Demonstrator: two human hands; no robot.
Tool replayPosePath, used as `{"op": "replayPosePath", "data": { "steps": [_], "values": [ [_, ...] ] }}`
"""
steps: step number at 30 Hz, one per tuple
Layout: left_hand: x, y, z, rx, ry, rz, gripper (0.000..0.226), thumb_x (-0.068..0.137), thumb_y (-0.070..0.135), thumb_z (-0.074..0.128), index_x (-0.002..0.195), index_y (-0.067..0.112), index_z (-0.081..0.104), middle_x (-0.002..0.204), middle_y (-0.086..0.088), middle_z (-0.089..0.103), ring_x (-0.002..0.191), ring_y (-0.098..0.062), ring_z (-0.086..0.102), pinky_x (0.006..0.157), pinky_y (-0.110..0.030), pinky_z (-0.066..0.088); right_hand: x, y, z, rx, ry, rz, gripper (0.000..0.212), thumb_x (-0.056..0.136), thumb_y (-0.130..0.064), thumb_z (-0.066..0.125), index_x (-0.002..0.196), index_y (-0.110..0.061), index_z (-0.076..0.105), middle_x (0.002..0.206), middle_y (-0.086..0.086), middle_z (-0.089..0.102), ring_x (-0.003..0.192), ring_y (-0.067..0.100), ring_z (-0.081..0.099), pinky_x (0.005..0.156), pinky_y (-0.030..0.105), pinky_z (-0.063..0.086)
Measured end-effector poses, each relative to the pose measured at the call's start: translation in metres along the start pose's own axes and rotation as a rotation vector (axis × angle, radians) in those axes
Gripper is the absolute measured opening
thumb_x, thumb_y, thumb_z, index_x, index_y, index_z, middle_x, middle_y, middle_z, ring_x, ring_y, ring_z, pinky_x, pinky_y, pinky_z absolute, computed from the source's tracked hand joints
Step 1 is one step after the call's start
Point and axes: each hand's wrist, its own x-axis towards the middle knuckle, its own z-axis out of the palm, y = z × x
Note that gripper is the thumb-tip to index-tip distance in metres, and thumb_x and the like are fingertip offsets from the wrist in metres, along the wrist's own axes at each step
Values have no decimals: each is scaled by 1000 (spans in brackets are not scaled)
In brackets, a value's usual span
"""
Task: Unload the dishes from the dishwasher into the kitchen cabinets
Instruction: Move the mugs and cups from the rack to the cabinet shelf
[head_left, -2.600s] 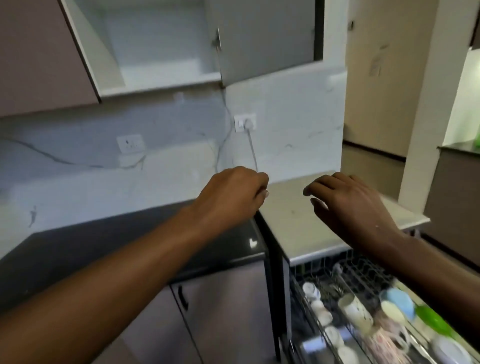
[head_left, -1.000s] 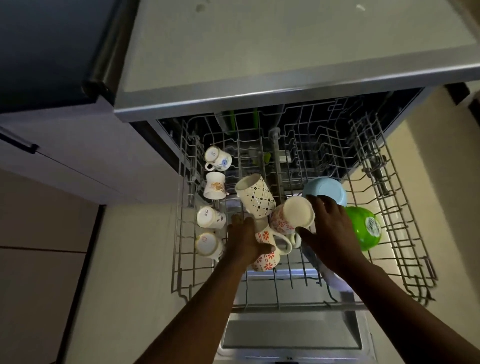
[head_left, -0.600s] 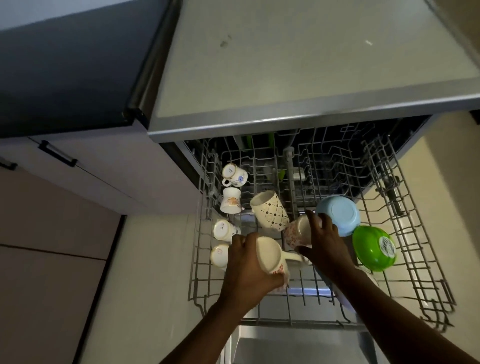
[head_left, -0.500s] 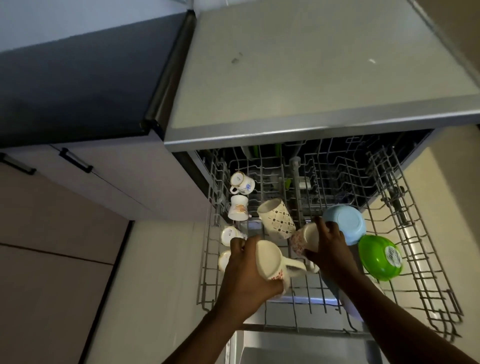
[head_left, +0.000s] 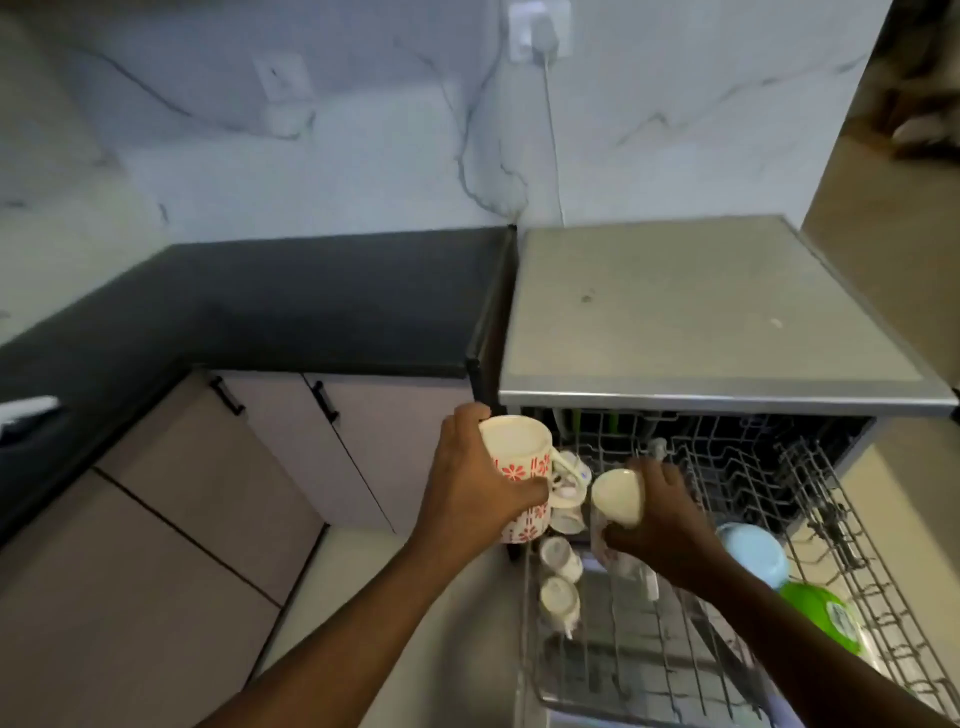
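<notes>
Two mugs are lifted above the rack (head_left: 857, 587): the left hand (head_left: 470, 499) curls round a cream mug (head_left: 519, 467) with red flowers, mouth up, at the rack's left edge, and the right hand (head_left: 662, 525) wraps a second mug (head_left: 615, 499) tipped with its mouth toward the camera. In the pulled-out rack lie small white cups (head_left: 558, 577) along the left side, and a blue bowl (head_left: 753, 553) and a green bowl (head_left: 821, 618) at the right, the green one bearing a round label too blurred to read. Beyond stand the grey dishwasher top (head_left: 701, 317), a black counter (head_left: 291, 306) to its left and pink cabinets (head_left: 197, 519) below.
</notes>
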Motion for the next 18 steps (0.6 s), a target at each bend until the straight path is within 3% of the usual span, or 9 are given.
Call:
{"op": "replayPosePath", "data": {
  "steps": [5, 8, 14, 18],
  "values": [
    [-8, 20, -142, -37, 183, 96, 77, 57, 36, 86, 118, 29, 39, 114, 7, 45, 102, -12, 50, 80, -31, 52, -4, -155, -26, 273, 55, -60, 77, 62, -20, 85, 119, -22, 34, 101, -1, 53, 87, 12, 56, 64, 23, 45],
    [-16, 33, -227, -49, 249, 159, 77, 58, 38, 85, 118, 31, 37, 114, 9, 46, 102, -11, 52, 78, -31, 54, -7, -243, -42, 383, 74, -116, 74, 66, -22, 84, 119, -23, 33, 103, -2, 55, 92, 14, 59, 70, 28, 51],
    [-12, 53, -347, -92, 323, 239, 84, 62, 41, 83, 126, 34, 29, 116, 8, 48, 99, -11, 54, 63, -17, 46, 5, -375, -74, 560, 103, -285, 57, 68, -21, 84, 112, -19, 48, 106, 3, 60, 95, 16, 63, 73, 29, 55],
    [16, 52, -401, -98, 373, 291, 82, 62, 44, 82, 124, 37, 29, 114, 7, 52, 95, -11, 58, 64, -16, 47, 35, -441, -93, 605, 130, -428, 50, 73, -23, 79, 115, -21, 51, 108, 0, 62, 98, 16, 64, 76, 28, 56]
  ]
}}
